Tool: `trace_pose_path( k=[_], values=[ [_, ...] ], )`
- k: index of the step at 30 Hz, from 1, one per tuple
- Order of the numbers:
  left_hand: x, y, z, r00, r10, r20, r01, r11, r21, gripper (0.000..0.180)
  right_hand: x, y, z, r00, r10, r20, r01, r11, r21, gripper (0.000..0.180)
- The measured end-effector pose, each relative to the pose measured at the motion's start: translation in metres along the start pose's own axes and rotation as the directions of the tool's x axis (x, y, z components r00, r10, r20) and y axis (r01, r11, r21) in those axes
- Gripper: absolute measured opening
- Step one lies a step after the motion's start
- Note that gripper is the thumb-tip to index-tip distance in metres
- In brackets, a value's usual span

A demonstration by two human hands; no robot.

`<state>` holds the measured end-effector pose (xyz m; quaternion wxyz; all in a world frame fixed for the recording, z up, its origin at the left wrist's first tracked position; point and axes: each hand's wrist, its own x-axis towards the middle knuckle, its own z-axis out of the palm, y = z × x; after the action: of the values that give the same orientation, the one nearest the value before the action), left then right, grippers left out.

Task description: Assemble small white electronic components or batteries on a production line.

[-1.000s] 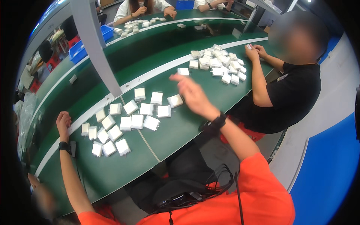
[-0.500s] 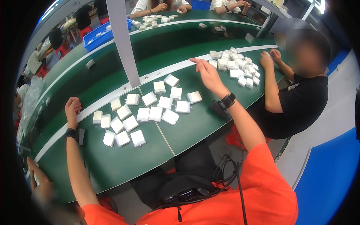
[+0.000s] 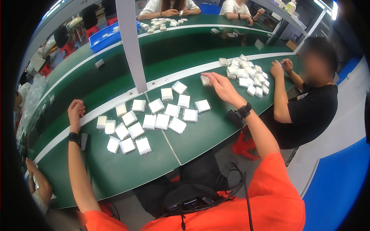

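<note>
My left hand (image 3: 76,110) rests by the white edge strip at the left, fingers curled in, with nothing visible in them. My right hand (image 3: 221,87) is over the table's right half, its fingers stretched out. One white plug adapter (image 3: 205,80) stands at the palm side of those fingers, partly covered by them; any contact is hard to make out. Between my hands lie several white plug adapters (image 3: 149,122), loosely spread, many with metal prongs showing. Right of my right hand is a denser heap of the same adapters (image 3: 243,73).
A grey post (image 3: 132,50) rises at the edge strip. Beyond runs a dark green belt (image 3: 173,46) with a few adapters. A blue bin (image 3: 101,43) stands far left. A person in black (image 3: 308,100) works at the right; others sit across the belt and at lower left.
My right hand has come down and nearer, away from the edge strip, and an adapter now shows beside its fingers. My left hand has stayed in place. The view has shifted slightly.
</note>
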<state>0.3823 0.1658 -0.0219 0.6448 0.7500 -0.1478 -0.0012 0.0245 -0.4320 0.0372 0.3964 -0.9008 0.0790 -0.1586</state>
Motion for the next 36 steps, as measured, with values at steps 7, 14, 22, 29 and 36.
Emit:
trace_pose_path(
  k=[7,14,22,29,36],
  values=[
    [-0.004,0.007,0.006,1.0,0.001,-0.004,-0.001,1.0,-0.006,0.012,-0.011,-0.006,0.025,0.989,-0.121,0.08,0.113,0.989,0.099,0.038],
    [-0.01,0.009,0.002,0.999,-0.024,-0.034,0.024,1.0,0.001,0.011,-0.036,-0.036,0.007,0.996,-0.061,0.071,0.051,0.989,0.139,0.043],
    [0.017,-0.004,0.017,0.997,0.005,0.079,0.005,0.992,-0.129,0.012,-0.025,-0.01,-0.028,0.996,-0.069,-0.057,0.087,0.892,0.443,0.047],
    [-0.007,-0.016,-0.027,0.971,0.234,0.039,-0.237,0.949,0.208,0.01,0.096,-0.05,-0.086,0.975,0.058,-0.215,0.155,0.519,0.841,0.03],
    [-0.169,0.131,0.078,0.918,0.222,0.327,-0.348,0.848,0.399,0.025,-0.064,0.021,-0.139,0.901,0.072,-0.428,0.094,0.931,0.354,0.033]
  ],
)
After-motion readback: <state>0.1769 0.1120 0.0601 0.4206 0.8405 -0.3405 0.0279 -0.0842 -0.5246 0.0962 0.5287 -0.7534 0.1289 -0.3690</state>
